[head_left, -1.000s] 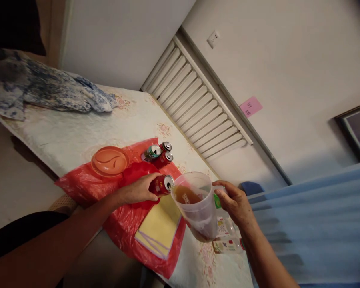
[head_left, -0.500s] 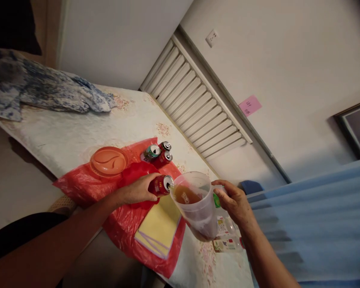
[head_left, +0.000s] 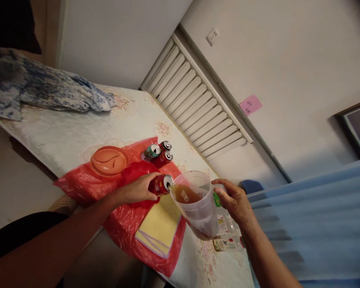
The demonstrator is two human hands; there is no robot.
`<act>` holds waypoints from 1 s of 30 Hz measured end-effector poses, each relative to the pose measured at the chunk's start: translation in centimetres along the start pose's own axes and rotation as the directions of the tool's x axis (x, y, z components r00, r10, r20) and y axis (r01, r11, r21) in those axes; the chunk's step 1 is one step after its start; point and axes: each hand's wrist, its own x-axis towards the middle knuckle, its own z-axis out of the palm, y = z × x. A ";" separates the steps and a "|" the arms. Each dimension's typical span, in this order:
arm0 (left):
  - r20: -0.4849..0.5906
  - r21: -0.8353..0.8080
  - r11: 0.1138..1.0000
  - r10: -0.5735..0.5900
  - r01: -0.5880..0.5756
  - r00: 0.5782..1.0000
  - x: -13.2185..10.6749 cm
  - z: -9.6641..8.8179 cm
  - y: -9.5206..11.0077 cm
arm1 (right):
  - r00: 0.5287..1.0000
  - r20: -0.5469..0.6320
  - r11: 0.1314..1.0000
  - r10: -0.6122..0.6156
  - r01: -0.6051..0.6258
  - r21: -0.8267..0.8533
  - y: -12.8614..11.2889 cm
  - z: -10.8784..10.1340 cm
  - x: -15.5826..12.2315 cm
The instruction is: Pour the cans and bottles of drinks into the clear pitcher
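Note:
My left hand (head_left: 140,189) is wrapped round a red drink can (head_left: 158,185), whose open top faces the pitcher. A translucent plastic pitcher (head_left: 202,220) with brown liquid (head_left: 187,195) in it hangs tilted toward the can, held by its handle in my right hand (head_left: 230,199). The pitcher's lip meets the can's top, with a little pale liquid at the contact. Under the can lie a folded yellow cloth (head_left: 160,226) and a red bowl-like thing (head_left: 138,171), partly hidden by my left hand.
Several cans stand behind, among them a green one (head_left: 150,153) and a red one (head_left: 165,159). An orange lidded dish (head_left: 109,161) rests on a red plastic bag (head_left: 123,232). Bottles (head_left: 228,243) lie right of the pitcher. A patterned cloth (head_left: 60,94) covers the table's far left.
Hardly anything differs. My hands, the can and the tilted pitcher stay in the same place, with only a very slight shift of the whole view.

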 end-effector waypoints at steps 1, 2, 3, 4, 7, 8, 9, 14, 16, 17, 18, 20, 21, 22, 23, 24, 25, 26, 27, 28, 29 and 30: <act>-0.001 -0.004 1.000 0.001 -0.001 1.000 0.0 0.0 0.0 | 1.000 0.001 1.000 0.001 -0.001 0.004 0.0 0.0 0.0; -0.003 -0.008 1.000 0.000 0.000 1.000 0.0 0.0 0.1 | 1.000 0.003 1.000 0.004 -0.004 0.006 0.0 0.0 0.0; -0.007 -0.010 1.000 -0.002 0.002 1.000 0.0 0.0 0.1 | 1.000 0.006 1.000 0.008 -0.008 0.008 0.0 0.0 0.0; -0.008 -0.008 1.000 -0.006 0.006 1.000 -0.1 0.0 0.2 | 1.000 0.012 1.000 0.015 -0.015 0.008 0.0 0.0 0.0; 0.001 0.013 0.999 -0.035 0.035 0.999 -0.1 0.0 0.4 | 0.999 0.030 0.999 0.033 -0.034 0.018 0.0 0.0 0.0; 0.003 0.020 0.999 -0.043 0.043 0.999 -0.1 0.0 0.4 | 0.999 0.034 0.999 0.038 -0.038 0.023 0.1 0.0 0.1; 0.003 0.024 0.999 -0.048 0.048 0.999 -0.1 0.0 0.5 | 0.998 0.037 0.999 0.040 -0.041 0.028 0.1 0.0 0.1; -0.010 0.021 0.999 -0.047 0.047 0.999 -0.2 -0.1 0.5 | 0.998 0.047 0.999 0.041 -0.043 0.029 0.2 0.0 0.1; -0.005 0.012 0.999 -0.040 0.040 0.999 -0.2 -0.1 0.6 | 0.998 0.052 0.998 0.043 -0.045 0.032 0.2 0.0 0.1; -0.003 0.009 0.999 -0.037 0.037 0.999 -0.2 -0.1 0.6 | 0.997 0.055 0.998 0.045 -0.047 0.034 0.2 0.0 0.1; -0.005 0.008 0.999 -0.035 0.035 0.999 -0.2 -0.1 0.7 | 0.997 0.057 0.998 0.046 -0.048 0.034 0.2 0.0 0.1; -0.008 0.012 0.999 -0.035 0.035 0.999 -0.3 -0.1 0.8 | 0.997 0.057 0.998 0.045 -0.047 0.034 0.2 0.0 0.1; -0.009 0.013 0.999 -0.034 0.034 0.999 -0.3 -0.1 0.9 | 0.998 0.055 0.998 0.044 -0.046 0.033 0.2 0.1 0.1; -0.011 0.013 0.999 -0.031 0.031 0.999 -0.4 -0.1 1.0 | 0.998 0.054 0.998 0.044 -0.045 0.032 0.2 0.1 0.1; -0.011 0.014 0.999 -0.029 0.030 1.000 -0.4 -0.1 1.0 | 0.998 0.052 0.998 0.044 -0.046 0.033 0.2 0.1 0.1; -0.012 0.017 0.999 -0.030 0.030 0.999 -0.4 -0.1 1.0 | 0.998 0.053 0.998 0.045 -0.047 0.034 0.2 0.1 0.1; -0.010 0.020 0.999 -0.033 0.033 0.999 -0.4 -0.1 1.0 | 0.997 0.054 0.998 0.047 -0.049 0.035 0.2 0.1 0.2; -0.008 0.024 0.999 -0.036 0.036 0.999 -0.4 -0.1 1.0 | 0.997 0.057 0.998 0.048 -0.050 0.035 0.2 0.1 0.1; -0.007 0.027 0.999 -0.039 0.039 0.999 -0.3 -0.1 0.9 | 0.997 0.059 0.998 0.049 -0.051 0.036 0.2 0.1 0.1; -0.005 0.029 0.999 -0.040 0.040 0.999 -0.3 -0.1 0.9 | 0.997 0.061 0.998 0.050 -0.052 0.034 0.2 0.0 0.1; -0.006 0.030 0.999 -0.038 0.038 0.999 -0.3 -0.1 0.8 | 0.997 0.063 0.998 0.050 -0.052 0.032 0.3 0.0 0.1; -0.007 0.031 0.999 -0.033 0.034 0.999 -0.3 -0.1 0.8 | 0.997 0.064 0.998 0.049 -0.051 0.030 0.3 0.0 0.1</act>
